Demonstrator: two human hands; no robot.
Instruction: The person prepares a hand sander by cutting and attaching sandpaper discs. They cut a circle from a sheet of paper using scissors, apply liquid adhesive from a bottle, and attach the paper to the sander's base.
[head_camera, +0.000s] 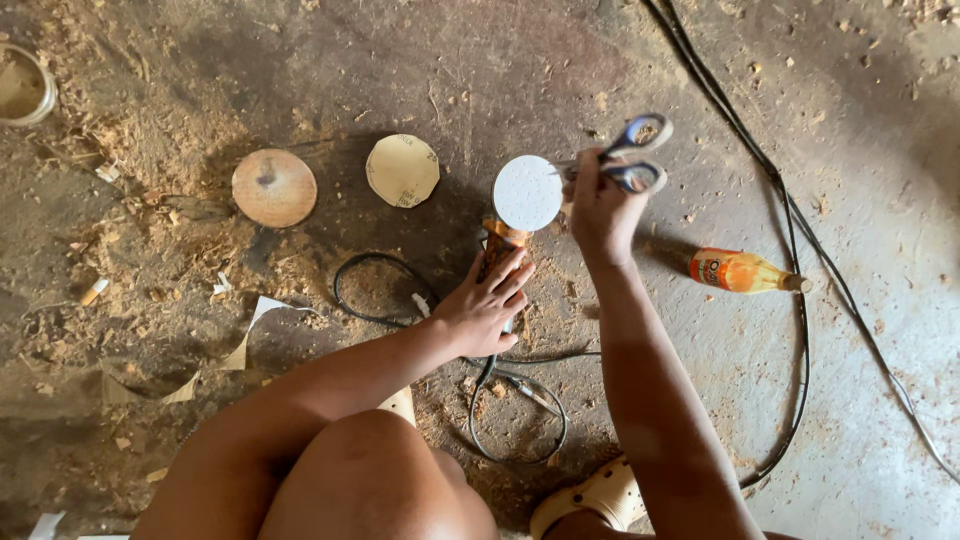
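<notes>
1. The left hand (488, 305) is wrapped around the orange-bodied power sander (500, 245), fingers closed on its barrel, holding it upright so its round white pad (527, 193) faces the camera. If that grip loosens, the sander could tip and the pad would shift under the blades.
2. The right hand (600, 215) grips the grey-and-blue-handled scissors (630, 155), fingers through the loops, blades pointing at the pad's right edge and apparently touching it. Whether the blades are parted cannot be told. A slip there could nick the pad or the left fingertips just below.
3. The black power cord (385, 290) coils on the floor beside the left wrist and under the arms; a snag could jerk the sander.
4. The orange plastic bottle (742, 271) lies on its side near the right forearm and could be knocked by the elbow.
5. The round wooden disc (274, 187) and the tan sandpaper disc (402, 170) lie well apart to the left, on the sawdust-strewn concrete floor (850, 400).
</notes>
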